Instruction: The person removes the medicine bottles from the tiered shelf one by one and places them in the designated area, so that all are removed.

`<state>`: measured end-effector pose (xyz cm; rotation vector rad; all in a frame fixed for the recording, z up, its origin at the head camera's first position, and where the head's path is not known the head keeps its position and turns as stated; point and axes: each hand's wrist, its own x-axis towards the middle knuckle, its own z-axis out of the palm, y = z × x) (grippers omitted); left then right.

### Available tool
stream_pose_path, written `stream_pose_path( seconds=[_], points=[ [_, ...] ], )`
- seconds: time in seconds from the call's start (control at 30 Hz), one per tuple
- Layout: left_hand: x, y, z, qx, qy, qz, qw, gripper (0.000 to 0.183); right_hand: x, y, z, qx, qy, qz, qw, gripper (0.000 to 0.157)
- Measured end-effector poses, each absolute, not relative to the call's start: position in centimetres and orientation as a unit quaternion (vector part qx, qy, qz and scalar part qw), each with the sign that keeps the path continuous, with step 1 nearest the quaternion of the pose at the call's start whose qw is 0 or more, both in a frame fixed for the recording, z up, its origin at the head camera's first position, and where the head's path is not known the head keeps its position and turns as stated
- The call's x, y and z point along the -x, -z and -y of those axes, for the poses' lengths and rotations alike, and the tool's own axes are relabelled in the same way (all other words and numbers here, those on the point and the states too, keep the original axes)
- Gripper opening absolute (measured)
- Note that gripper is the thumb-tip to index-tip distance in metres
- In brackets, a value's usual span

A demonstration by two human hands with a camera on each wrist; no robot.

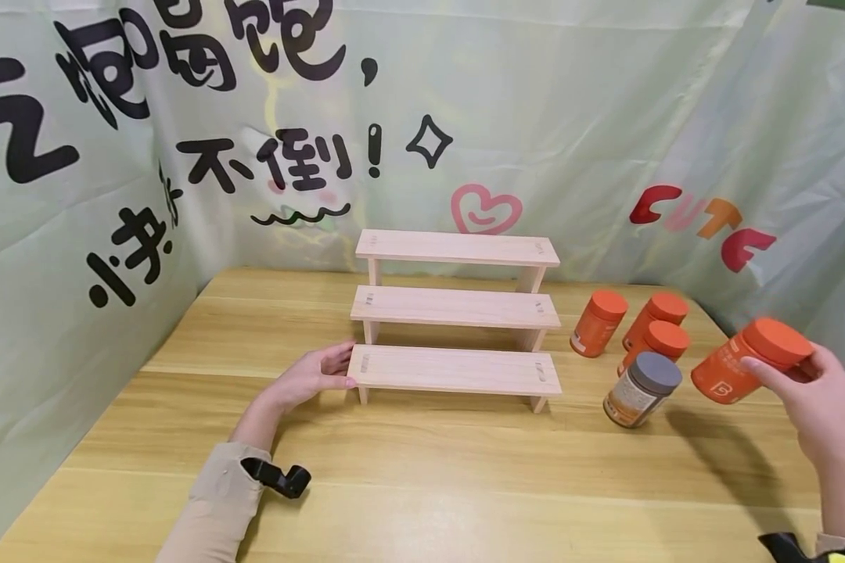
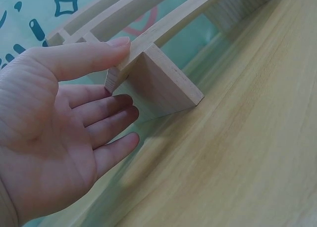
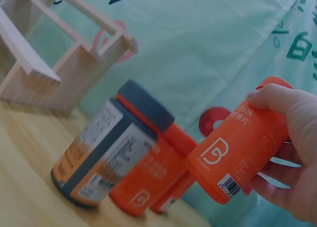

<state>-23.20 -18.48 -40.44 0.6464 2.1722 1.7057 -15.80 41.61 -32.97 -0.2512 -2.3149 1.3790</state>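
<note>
A three-tier wooden display stand stands at the middle of the table. At the left end of its lowest board, my left hand pinches the corner; in the left wrist view the thumb lies on top and the index finger touches the end below. My right hand grips an orange lidded bottle, tilted and raised off the table at the right. Next to it stand a grey-lidded bottle and several orange bottles. The right wrist view shows a white B mark on the gripped bottle.
The wood-grain table reaches back to a pale green cloth printed with dark characters and a pink heart. Black straps sit on both wrists. The orange bottles at the right stand close together, some partly hidden behind others.
</note>
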Motion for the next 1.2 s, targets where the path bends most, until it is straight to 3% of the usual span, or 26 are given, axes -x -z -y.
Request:
stream_pose_path(
  seconds=[0.13,0.37,0.5,0.77,0.9,1.03,1.2],
  points=[
    [23.2,40.5,18.5,-0.223,-0.595,-0.757,0.152,0.08,16.4,34.9,-43.1,0.092,-0.505,0.834,0.203,0.043],
    [23.2,40.5,18.3,-0.223,-0.6,-0.753,0.154,0.08,19.8,41.7,-49.2,0.115,-0.461,0.858,0.197,0.052],
    [23.1,40.4,18.3,-0.225,-0.605,-0.748,0.156,0.08,20.4,43.3,-49.9,0.125,-0.441,0.87,0.184,0.056],
    [23.1,40.4,18.4,-0.222,-0.604,-0.75,0.155,0.08,18.5,40.3,-45.5,0.124,-0.433,0.878,0.163,0.042],
    [23.1,40.3,18.4,-0.22,-0.603,-0.751,0.156,0.08,17.3,38.5,-43.1,0.123,-0.414,0.89,0.145,0.057],
    [23.1,40.3,18.4,-0.218,-0.599,-0.755,0.153,0.08,16.7,37.8,-42.2,0.104,-0.423,0.889,0.144,0.04],
    [23.1,40.3,18.4,-0.22,-0.589,-0.764,0.146,0.081,16.6,38.0,-42.1,0.099,-0.422,0.89,0.143,0.047]
  ],
)
